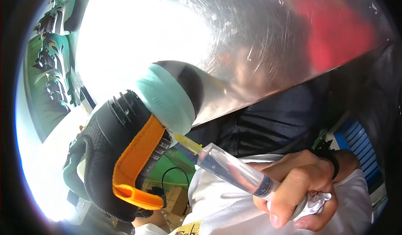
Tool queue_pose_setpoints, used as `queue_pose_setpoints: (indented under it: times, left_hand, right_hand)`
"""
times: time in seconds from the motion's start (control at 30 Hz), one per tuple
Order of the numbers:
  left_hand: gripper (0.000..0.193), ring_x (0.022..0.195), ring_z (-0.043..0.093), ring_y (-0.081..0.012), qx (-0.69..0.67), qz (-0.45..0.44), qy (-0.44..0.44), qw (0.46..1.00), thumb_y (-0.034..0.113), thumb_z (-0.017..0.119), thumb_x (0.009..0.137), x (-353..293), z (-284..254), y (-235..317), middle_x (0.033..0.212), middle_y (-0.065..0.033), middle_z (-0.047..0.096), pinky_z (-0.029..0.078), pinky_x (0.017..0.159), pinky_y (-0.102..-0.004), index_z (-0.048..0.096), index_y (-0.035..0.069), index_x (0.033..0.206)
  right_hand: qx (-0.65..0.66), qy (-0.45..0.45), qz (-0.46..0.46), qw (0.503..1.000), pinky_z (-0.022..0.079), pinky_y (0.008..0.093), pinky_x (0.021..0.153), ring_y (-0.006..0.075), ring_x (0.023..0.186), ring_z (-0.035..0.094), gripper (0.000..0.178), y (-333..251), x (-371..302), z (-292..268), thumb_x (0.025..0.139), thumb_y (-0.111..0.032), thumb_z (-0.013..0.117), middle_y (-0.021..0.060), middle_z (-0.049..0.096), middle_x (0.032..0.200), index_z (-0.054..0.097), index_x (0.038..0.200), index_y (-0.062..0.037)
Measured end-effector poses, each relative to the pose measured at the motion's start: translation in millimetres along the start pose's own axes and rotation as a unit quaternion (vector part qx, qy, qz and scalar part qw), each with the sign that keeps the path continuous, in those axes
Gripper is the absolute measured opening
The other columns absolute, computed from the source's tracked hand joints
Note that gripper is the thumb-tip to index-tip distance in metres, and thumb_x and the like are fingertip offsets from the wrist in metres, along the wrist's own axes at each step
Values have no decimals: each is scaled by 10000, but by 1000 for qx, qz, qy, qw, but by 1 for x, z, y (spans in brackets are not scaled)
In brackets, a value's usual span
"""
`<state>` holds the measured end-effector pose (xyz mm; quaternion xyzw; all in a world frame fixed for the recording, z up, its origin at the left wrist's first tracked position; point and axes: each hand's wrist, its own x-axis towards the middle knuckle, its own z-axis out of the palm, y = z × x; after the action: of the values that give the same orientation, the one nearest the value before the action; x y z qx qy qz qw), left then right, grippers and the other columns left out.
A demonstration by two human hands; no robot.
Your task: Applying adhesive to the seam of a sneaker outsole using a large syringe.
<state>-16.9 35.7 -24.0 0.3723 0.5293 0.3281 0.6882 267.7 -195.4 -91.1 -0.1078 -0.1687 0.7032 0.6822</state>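
Observation:
A black sneaker [102, 138] with an orange tab [136, 159] and a thick mint-green sole [167, 97] is tilted on its side at the metal table's edge. My left hand [151, 221] is mostly hidden behind the sneaker and supports it; only a bit of wrist shows below. In my closed right hand [299, 184] is a clear syringe [230, 168], its barrel pointing up and left. The yellow needle hub [187, 143] at its front meets the seam between sole and upper. Crumpled white material [312, 203] pokes out between my right fingers.
A scratched, shiny metal table [259, 30] fills the top, with strong glare. Several similar shoes [56, 63] line a green surface at the far left. Cardboard boxes [176, 201] lie below. A blue slatted crate [356, 138] stands at the right.

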Motion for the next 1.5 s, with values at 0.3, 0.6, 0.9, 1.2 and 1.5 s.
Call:
queue_pose_setpoints:
  times: [0.3, 0.6, 0.9, 1.2, 1.5]
  left_hand:
    - [526, 1058, 564, -240, 25, -25, 44, 998, 422, 689, 759, -30, -22, -10, 1083, -64, 609, 520, 844, -401, 570, 87, 1147]
    - [539, 1082, 557, -249, 40, -41, 58, 997, 404, 710, 747, -46, -27, -14, 1114, -64, 605, 513, 858, -412, 565, 88, 1159]
    - [579, 1090, 555, -264, 51, -118, 28, 991, 393, 735, 725, -91, -33, -39, 1142, -76, 600, 506, 867, -425, 554, 80, 1177]
    - [705, 1047, 574, -299, 65, -176, -81, 979, 406, 776, 671, -105, -14, -73, 1159, -128, 587, 495, 862, -446, 523, 41, 1218]
    - [752, 1021, 595, -273, -9, -223, -212, 951, 508, 725, 696, -89, 18, -88, 1153, -116, 596, 487, 864, -468, 490, 76, 1264]
  right_hand:
    - [-78, -15, -61, 995, 440, 399, 697, 230, 691, 541, 301, 6, 3, -6, 724, -37, 585, 167, 561, 799, 536, 1020, -6]
    - [-70, -10, -83, 994, 435, 425, 761, 237, 700, 560, 333, 13, 3, -4, 696, -58, 592, 151, 570, 803, 538, 1022, -19]
    - [-138, -21, -102, 985, 421, 439, 779, 229, 686, 571, 363, 17, -4, -5, 697, -78, 588, 142, 580, 808, 523, 1050, -26]
    - [-105, -47, -91, 989, 422, 444, 825, 225, 739, 575, 367, 15, -13, -5, 705, -46, 603, 145, 581, 853, 516, 1062, -40]
    - [-56, 8, -13, 998, 328, 518, 986, 224, 751, 581, 379, 10, -25, 25, 740, -65, 654, 166, 569, 882, 512, 1091, -66]
